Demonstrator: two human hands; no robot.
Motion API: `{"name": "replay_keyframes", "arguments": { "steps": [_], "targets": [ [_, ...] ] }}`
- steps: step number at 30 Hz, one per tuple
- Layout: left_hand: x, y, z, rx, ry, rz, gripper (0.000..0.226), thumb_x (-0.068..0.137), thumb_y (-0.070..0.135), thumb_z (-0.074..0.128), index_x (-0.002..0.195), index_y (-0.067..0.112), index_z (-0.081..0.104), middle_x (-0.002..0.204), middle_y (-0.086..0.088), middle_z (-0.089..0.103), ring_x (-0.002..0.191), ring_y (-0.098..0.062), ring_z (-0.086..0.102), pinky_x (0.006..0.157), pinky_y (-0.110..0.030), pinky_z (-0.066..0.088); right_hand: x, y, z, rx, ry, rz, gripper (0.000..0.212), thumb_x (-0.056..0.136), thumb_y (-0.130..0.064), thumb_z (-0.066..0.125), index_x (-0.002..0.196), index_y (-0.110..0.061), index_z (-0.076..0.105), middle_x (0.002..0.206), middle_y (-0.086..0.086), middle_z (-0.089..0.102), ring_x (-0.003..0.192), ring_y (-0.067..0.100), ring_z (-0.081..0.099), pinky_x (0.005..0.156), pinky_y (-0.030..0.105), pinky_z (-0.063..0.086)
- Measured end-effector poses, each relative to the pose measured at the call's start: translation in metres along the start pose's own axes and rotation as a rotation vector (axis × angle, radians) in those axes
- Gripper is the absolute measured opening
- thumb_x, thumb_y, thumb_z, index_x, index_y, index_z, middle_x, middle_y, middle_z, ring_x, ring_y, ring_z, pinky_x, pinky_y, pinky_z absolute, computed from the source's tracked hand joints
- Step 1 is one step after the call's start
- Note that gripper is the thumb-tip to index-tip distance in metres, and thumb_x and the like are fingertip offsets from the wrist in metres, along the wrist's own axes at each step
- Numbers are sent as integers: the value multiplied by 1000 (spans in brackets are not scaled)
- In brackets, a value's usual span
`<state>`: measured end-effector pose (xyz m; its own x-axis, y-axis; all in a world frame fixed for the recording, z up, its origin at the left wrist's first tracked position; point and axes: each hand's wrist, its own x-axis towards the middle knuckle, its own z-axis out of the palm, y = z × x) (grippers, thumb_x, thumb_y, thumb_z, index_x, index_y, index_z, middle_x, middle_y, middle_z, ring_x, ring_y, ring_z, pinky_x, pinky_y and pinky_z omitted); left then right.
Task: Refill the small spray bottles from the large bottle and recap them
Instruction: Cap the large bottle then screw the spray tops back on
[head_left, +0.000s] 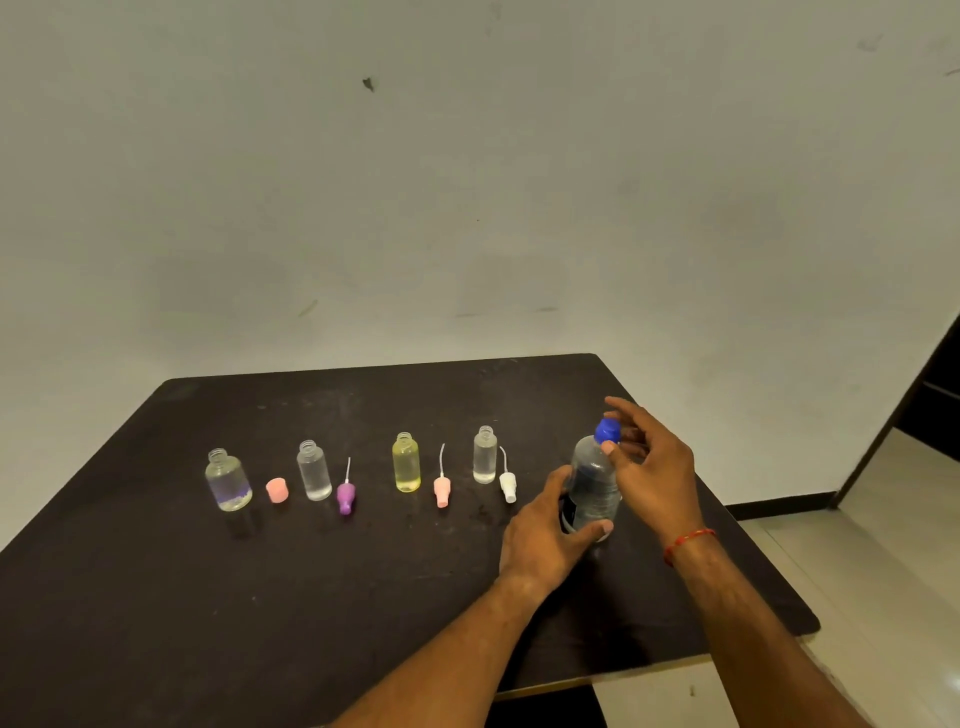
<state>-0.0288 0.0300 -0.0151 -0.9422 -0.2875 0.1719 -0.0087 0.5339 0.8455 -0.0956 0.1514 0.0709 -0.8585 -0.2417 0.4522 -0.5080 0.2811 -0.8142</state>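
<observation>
While the left hand (540, 535) wraps around the upright large bottle (595, 488), the right hand (654, 467) pinches its blue cap (606, 430); four small spray bottles (406, 462) stand uncapped alongside.

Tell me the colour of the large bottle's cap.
Blue. The cap on the large bottle shows best in the head view.

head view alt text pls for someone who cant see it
A person's left hand grips a large clear plastic bottle standing on a dark table, with the right hand at its blue screw cap. To the left, four small clear open bottles stand in a row, each with a loose cap or sprayer beside it.
</observation>
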Motion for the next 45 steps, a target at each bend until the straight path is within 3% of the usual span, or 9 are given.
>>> {"name": "replay_keyframes", "arguments": {
  "steps": [3, 8, 14, 17, 21, 29, 33, 37, 45],
  "targets": [
    [0, 0, 0, 3, 4, -1, 73, 79, 61, 73, 140, 56, 35, 133, 20, 65, 120, -5, 63, 99, -35, 55, -1, 2, 1, -27, 10, 3, 43, 86, 6, 62, 117, -23, 67, 112, -3, 66, 101, 7, 63, 82, 5, 46],
    [0, 0, 0, -4, 2, -2, 72, 77, 63, 73, 139, 55, 36, 133, 20, 64, 120, -4, 63, 99, -36, 55, 0, -3, 1, -38, 43, 14, 37, 80, -2, 74, 105, -28, 65, 103, -4, 66, 89, 0, 62, 70, 4, 46],
    [0, 0, 0, -2, 6, 0, 71, 78, 62, 74, 138, 55, 37, 133, 20, 64, 122, -4, 62, 100, -36, 54, 0, -8, 2, -55, 38, 40, 41, 78, -12, 80, 113, -26, 64, 104, -6, 63, 91, 6, 61, 85, 21, 52],
    [0, 1, 0, 3, 7, -3, 70, 78, 61, 74, 137, 54, 37, 133, 20, 64, 121, -5, 63, 100, -37, 54, 1, -7, 0, -43, -7, 17, 55, 83, -10, 75, 132, -25, 57, 110, -7, 61, 97, 5, 59, 84, 12, 45],
    [-1, 0, 0, 0, 2, -1, 72, 78, 62, 73, 139, 55, 36, 134, 19, 64, 122, -6, 63, 101, -37, 55, -2, -2, 0, -27, 21, 10, 39, 88, -2, 66, 121, -24, 66, 112, -4, 66, 95, 1, 61, 75, 0, 44],
    [0, 0, 0, 4, 10, 0, 71, 79, 60, 74, 139, 55, 36, 134, 20, 64, 122, -5, 63, 100, -36, 54, 0, -6, 0, -21, 61, 37, 36, 80, -14, 79, 108, -30, 65, 97, -12, 65, 89, 0, 63, 79, 13, 51],
    [0, 1, 1, 8, 8, 5, 70, 79, 60, 74, 138, 54, 37, 134, 20, 63, 122, -6, 63, 100, -36, 54, 0, -3, -2, 18, 26, 10, 51, 85, -4, 71, 128, -28, 60, 108, -11, 64, 98, 1, 63, 78, 5, 48],
    [1, 0, 1, 16, 10, 5, 73, 80, 59, 75, 141, 53, 35, 137, 18, 63, 124, -7, 62, 100, -35, 54, -2, 1, 0, -20, 36, 11, 42, 87, 5, 61, 117, -24, 68, 112, -3, 68, 97, 4, 62, 76, 0, 45],
    [0, -1, 2, 6, 8, -3, 71, 77, 62, 73, 138, 55, 37, 133, 24, 63, 120, -4, 64, 98, -35, 55, -1, -3, 0, -58, 50, 12, 38, 77, -11, 80, 110, -25, 67, 101, -8, 67, 91, 4, 63, 76, 9, 47]
  ]
}}
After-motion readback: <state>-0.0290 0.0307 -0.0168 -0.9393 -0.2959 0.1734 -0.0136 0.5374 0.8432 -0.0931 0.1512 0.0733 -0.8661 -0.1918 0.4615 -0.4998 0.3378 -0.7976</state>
